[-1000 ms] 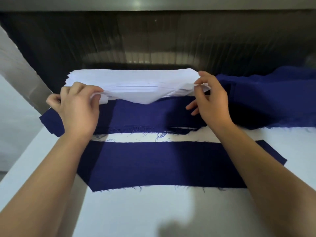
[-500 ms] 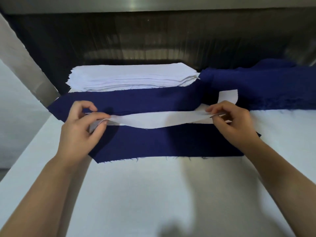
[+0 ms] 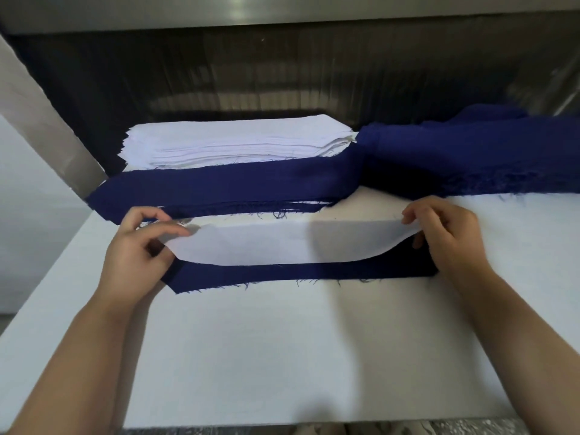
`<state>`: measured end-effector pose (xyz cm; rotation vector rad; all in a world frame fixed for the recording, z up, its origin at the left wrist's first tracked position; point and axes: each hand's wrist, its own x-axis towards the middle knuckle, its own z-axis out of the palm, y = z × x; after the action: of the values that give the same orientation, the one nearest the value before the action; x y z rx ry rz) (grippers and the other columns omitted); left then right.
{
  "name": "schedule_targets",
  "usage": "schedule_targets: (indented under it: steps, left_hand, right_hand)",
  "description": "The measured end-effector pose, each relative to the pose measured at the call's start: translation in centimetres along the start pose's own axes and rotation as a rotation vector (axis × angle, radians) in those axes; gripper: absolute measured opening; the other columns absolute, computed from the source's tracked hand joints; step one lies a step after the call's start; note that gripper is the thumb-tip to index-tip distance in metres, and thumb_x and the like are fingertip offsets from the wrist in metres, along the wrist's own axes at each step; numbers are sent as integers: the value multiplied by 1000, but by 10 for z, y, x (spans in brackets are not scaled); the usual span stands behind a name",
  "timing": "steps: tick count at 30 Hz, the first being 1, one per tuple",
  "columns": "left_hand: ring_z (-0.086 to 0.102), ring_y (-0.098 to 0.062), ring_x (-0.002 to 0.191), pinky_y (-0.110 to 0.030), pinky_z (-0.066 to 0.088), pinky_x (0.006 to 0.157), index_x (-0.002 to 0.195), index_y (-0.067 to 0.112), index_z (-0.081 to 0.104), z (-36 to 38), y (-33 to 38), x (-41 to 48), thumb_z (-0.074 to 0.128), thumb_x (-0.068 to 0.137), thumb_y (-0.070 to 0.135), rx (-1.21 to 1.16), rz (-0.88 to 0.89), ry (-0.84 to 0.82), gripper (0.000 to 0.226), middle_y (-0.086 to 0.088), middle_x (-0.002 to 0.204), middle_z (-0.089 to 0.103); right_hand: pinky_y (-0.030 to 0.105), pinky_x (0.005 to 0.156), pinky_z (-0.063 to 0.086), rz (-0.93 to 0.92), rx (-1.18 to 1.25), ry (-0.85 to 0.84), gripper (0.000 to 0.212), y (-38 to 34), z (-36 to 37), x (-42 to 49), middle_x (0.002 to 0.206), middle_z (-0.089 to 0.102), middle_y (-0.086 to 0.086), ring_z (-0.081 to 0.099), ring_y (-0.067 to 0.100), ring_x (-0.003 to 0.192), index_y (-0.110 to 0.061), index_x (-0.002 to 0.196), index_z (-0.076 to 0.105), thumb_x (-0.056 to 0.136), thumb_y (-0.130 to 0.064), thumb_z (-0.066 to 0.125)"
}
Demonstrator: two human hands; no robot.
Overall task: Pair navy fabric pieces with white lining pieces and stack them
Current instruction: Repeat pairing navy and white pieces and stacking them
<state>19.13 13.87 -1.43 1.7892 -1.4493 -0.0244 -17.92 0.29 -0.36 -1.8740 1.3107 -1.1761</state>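
- The left hand (image 3: 138, 246) pinches the left end of a white piece (image 3: 282, 243) between its thumb and fingers.
- The right hand (image 3: 448, 237) pinches the right end of the same white piece in the same way.
- So both hands are closed on the cloth, one at each end, and it hangs stretched between them.
- Right under it lies a navy piece (image 3: 282, 273), flat on the white worktop (image 3: 314, 356).
- Both pieces are long strips, and both run from left to right.
- The white piece covers the far part of the navy piece. A band of navy shows along the side near the person.
- The middle of the white piece seems to touch the navy. The right end is lifted, with a dark shadow under it.
- I think the next move is to bring the white piece a little toward the person and lay it down, so the edges match.
- Each hand is just as near to its own end, so both should go down together.
- The cloth is thin and floppy, so it could wrinkle or slide if one end drops first.
- Farther back sits a white stack (image 3: 238, 139), with a navy pile (image 3: 219, 186) just in front of it.
- More navy cloth lies in a heap (image 3: 470, 152) at the back right.
- Lots of pieces are waiting, so the job looks far from done.
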Motion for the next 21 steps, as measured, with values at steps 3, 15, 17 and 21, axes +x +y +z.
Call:
schedule_targets:
  steps: [3, 15, 17, 21]
  left_hand:
    - [49, 13, 94, -4, 37, 73, 92, 16, 71, -2, 3, 0, 52, 78, -25, -111, -29, 29, 47, 14, 103, 49]
    - [65, -11, 98, -26, 48, 91, 82, 21, 73, -3, -3, 1, 54, 90, -10, -280, -151, -25, 37, 5, 98, 72]
    - [62, -2, 91, -13, 46, 84, 86, 23, 73, -6, -2, 1, 55, 89, -12, -252, -104, -63, 40, 6, 98, 69]
    - [56, 0, 86, -7, 40, 79, 97, 18, 72, -12, -4, 1, 50, 89, -16, -201, -109, -106, 41, -2, 99, 62]
  right_hand:
    - [23, 51, 45, 99, -81, 89, 14, 6, -2, 5, 72, 61, -12, 56, 10, 55, -25, 80, 62, 89, -21, 52]
    - [19, 73, 36, 43, -316, -81, 25, 10, -10, 6, 91, 60, -3, 52, 14, 79, -19, 86, 65, 80, 4, 59]
    - [7, 66, 36, -20, -319, -84, 30, 10, -11, 5, 89, 61, 0, 53, 15, 69, -21, 82, 63, 78, 8, 58]
    - [1, 65, 36, -114, -298, -90, 36, 8, -13, 4, 84, 60, 1, 52, 14, 67, -22, 78, 63, 74, 13, 57]
